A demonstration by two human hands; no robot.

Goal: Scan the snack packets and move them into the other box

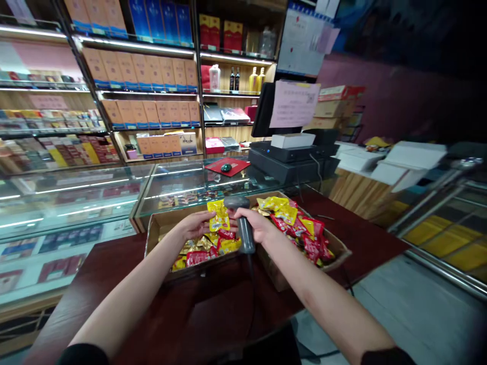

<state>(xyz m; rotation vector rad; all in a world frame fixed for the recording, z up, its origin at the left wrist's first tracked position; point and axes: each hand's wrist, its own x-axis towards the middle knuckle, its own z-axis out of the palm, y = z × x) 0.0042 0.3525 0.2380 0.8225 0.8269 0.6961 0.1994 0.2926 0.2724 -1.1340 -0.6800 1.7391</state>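
Note:
My left hand [197,225] holds a yellow snack packet [218,215] upright above the left cardboard box [152,234]. Wrapped round the handle of a grey handheld scanner [246,234] is my right hand [255,223]; the scanner's head is close to the packet's right edge. Red, yellow and gold packets [201,253] lie in the left box under my left hand. The right cardboard box [279,274] is filled with red and yellow packets [300,228], partly behind my right forearm. A cable hangs from the scanner's handle.
Both boxes stand on a dark red table [114,268]. Behind is a glass display counter [182,185] with a mouse [225,167] on a red mat [238,163]. A monitor [262,111] with a paper on it stands at the back. Metal railing [437,253] is at the right.

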